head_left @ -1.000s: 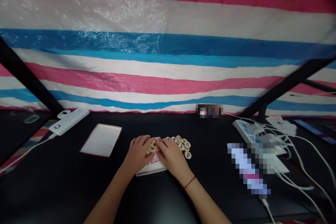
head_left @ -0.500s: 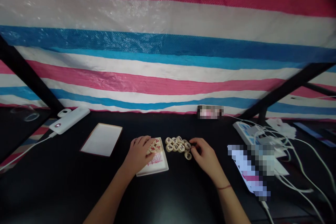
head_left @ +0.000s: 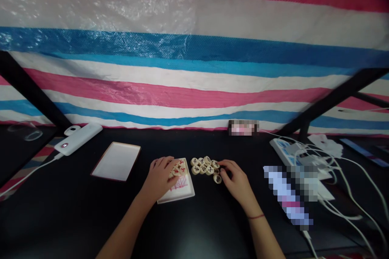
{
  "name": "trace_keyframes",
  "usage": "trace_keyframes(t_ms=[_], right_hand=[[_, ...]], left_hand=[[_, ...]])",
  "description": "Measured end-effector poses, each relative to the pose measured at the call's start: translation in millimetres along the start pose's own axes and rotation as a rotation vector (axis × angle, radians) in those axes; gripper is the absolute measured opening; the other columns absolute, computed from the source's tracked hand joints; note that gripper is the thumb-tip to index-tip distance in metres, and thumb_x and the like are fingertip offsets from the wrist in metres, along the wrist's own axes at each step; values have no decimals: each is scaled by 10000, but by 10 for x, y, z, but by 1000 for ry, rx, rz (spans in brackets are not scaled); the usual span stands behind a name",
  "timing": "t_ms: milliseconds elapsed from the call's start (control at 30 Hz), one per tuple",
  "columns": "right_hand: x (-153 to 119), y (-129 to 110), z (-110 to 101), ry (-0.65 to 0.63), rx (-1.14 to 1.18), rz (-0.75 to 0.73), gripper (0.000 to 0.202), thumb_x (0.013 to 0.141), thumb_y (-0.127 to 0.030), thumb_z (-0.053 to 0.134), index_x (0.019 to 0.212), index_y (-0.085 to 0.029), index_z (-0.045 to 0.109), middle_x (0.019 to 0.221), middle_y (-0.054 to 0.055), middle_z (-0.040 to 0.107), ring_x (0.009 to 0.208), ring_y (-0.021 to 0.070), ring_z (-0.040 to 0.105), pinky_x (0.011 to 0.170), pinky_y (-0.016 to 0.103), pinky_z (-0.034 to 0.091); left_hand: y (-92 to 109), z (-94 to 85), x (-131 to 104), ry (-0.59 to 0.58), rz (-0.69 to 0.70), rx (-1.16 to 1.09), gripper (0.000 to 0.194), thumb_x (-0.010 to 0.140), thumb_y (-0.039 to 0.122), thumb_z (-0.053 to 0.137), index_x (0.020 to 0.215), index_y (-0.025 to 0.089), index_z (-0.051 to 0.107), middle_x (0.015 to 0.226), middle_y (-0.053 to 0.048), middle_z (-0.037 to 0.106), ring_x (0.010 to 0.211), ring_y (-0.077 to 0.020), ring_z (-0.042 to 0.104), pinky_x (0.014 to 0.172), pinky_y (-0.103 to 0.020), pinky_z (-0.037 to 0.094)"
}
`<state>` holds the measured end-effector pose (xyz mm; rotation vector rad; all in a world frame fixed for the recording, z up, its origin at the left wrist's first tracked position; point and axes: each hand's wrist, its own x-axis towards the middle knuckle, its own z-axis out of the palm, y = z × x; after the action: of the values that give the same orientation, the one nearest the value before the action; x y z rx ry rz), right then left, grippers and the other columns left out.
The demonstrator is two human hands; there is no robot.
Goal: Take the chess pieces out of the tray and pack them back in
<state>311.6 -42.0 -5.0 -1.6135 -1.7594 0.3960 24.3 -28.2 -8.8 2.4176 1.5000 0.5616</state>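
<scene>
My left hand (head_left: 159, 178) rests over the left side of a shallow white box (head_left: 189, 188), its fingers curved round red-marked round pieces (head_left: 176, 171) inside; how firmly it touches them is hidden. A pink pattern shows on the box floor. To the right of the box, several round pieces with dark characters (head_left: 202, 169) lie close together in rows on the black table. My right hand (head_left: 235, 178) is at the right end of this group, thumb and fingertips closed on a dark-marked piece (head_left: 216, 171). One more piece (head_left: 217, 179) lies just below, near the thumb.
An open box lid (head_left: 117, 162) lies at the left, beyond it a white power bank (head_left: 79, 139) with a cable. On the right are a pixelated phone (head_left: 287, 196), a power strip (head_left: 282, 151) and tangled white cables. Striped sheeting (head_left: 182, 85) hangs behind the table.
My right hand's fingertips have shifted slightly left, and the piece at them has moved a little. My left hand stays nearly still over the box. The view has shifted slightly.
</scene>
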Motion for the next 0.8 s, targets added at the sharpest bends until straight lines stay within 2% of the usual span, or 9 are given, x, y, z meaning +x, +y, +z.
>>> trace_keyframes(t_ms=[100,200,267,367,600,800], right_hand=[[-91,-47,-7,27,-70,59,224,838,-359,486,909,-190,615,862,63,632,709,184,589,691,316,483],[-233,-97,36,-22,-162,94,238,805,-420,570,907,-205,573,808,38,613,672,181,563,632,294,460],[-311,-115,77,-55,-176,84,217,808,-402,574,909,-210,566,829,40,618,702,185,572,644,290,462],[-351,-118,112,-34,-154,76,194,840,-377,528,908,-202,576,843,53,626,707,186,573,659,296,472],[-269,-101,108,38,-189,14,285,900,-348,454,1056,-175,619,1022,111,641,847,222,610,756,342,500],[-216,-96,94,59,-210,-51,318,922,-377,450,1099,-182,628,1074,123,642,934,241,617,842,387,502]], left_hand=[[-6,10,-5,1,1,-3,450,824,241,606,1269,265,542,1278,-67,583,1176,-264,512,1017,-460,352],[-15,23,-6,5,0,-3,450,826,248,610,1270,269,541,1281,-66,583,1177,-262,511,1020,-455,348],[-22,33,-5,1,-3,-5,446,827,247,611,1267,270,543,1283,-65,583,1182,-263,510,1015,-457,350],[-32,46,-6,5,2,-8,458,827,237,609,1276,279,533,1287,-61,579,1187,-260,508,1013,-458,348],[-30,46,-9,20,12,-2,454,824,241,612,1270,279,535,1273,-60,588,1178,-260,516,1009,-451,347],[-23,37,-7,18,8,-5,452,824,236,607,1268,284,538,1271,-57,591,1179,-254,517,1015,-443,346]])
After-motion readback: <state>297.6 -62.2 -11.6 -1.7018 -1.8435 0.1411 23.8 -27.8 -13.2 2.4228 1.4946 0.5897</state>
